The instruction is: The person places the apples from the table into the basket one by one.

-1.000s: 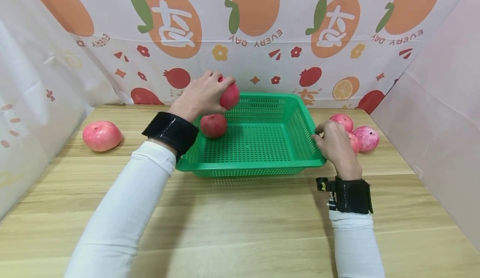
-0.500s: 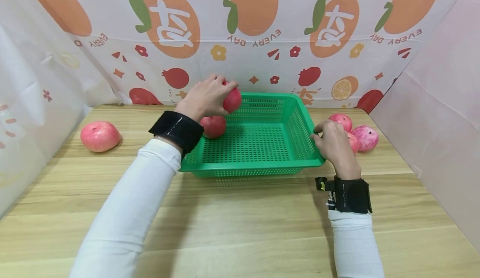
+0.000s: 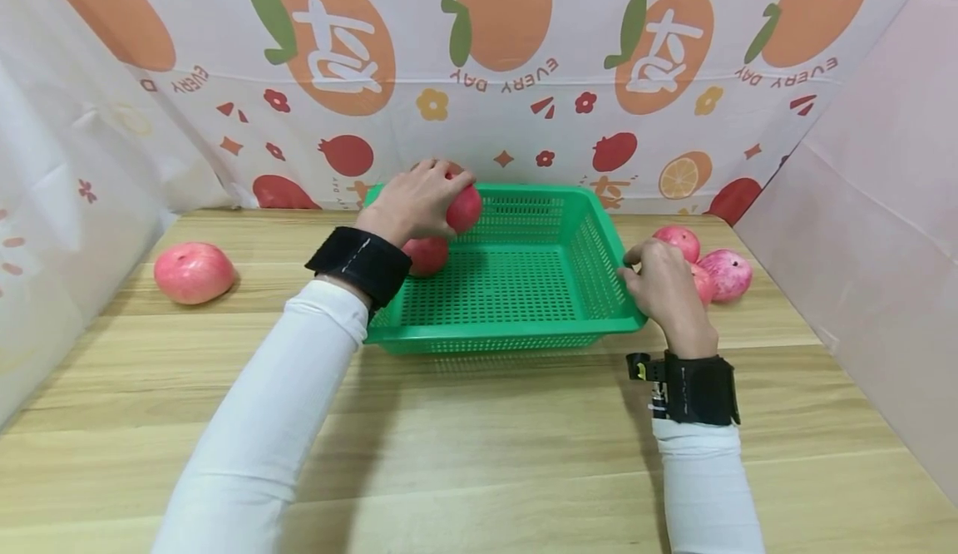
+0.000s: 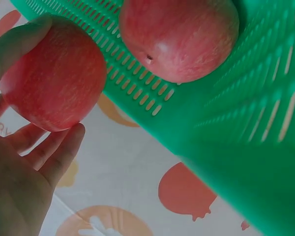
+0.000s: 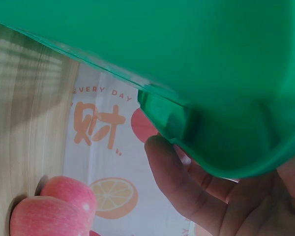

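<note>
A green plastic basket (image 3: 509, 331) with slotted walls stands on the wooden table. Over its back left part, my left hand (image 3: 419, 202) holds a red apple (image 3: 465, 210), thumb on one side and fingers on the other in the left wrist view. Below that hand, a second red apple (image 3: 427, 257) lies in the basket's left side, partly covered by the hand in the head view. My right hand (image 3: 666, 288) grips the basket's right rim; its curled fingers (image 5: 174, 177) show under the rim in the right wrist view.
A pink apple (image 3: 195, 273) lies on the table at the far left. Close to the right hand sit a pink apple (image 3: 678, 241), a mottled purple-pink apple (image 3: 728, 274) and another mostly hidden one. A fruit-printed curtain (image 3: 479, 113) hangs behind the table.
My left hand has lowered a little and shifted slightly right with the apple. The right hand keeps its place on the rim.
</note>
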Action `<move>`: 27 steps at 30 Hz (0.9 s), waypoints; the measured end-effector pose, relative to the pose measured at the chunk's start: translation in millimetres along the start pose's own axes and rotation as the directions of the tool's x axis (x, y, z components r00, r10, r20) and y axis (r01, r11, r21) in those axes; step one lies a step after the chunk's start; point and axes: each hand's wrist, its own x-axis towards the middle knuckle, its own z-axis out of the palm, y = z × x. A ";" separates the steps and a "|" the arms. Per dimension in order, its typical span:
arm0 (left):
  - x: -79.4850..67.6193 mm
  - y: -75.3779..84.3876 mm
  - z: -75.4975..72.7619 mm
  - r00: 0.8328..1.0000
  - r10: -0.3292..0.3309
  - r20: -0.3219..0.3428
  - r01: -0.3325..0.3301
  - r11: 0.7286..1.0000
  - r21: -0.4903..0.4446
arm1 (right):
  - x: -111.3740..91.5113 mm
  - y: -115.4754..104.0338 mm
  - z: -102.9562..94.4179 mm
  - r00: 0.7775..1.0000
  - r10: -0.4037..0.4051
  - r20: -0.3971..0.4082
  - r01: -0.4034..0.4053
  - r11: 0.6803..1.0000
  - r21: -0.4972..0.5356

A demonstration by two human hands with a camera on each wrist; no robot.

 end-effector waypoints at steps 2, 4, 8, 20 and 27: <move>0.2 -0.3 1.6 1.000 -0.003 0.002 0.003 1.000 0.010 | 0.5 -0.3 0.0 1.000 -0.002 -0.001 0.002 1.000 -0.001; 0.7 -0.2 3.1 1.000 -0.006 0.007 0.006 1.000 0.021 | 0.7 -0.8 -0.3 1.000 -0.002 0.000 0.002 1.000 -0.002; 2.6 1.8 5.9 1.000 -0.003 0.013 0.002 0.999 0.042 | 0.8 -1.7 -0.5 1.000 -0.005 0.003 0.005 1.000 -0.004; 9.3 11.4 14.6 0.998 0.002 0.061 -0.004 0.999 0.034 | 0.7 -0.5 0.5 1.000 0.003 0.006 -0.003 1.000 -0.010; 14.0 12.1 23.2 0.997 -0.003 0.079 0.000 0.999 0.036 | 1.6 -0.2 -0.9 1.000 0.004 0.005 -0.004 1.000 -0.009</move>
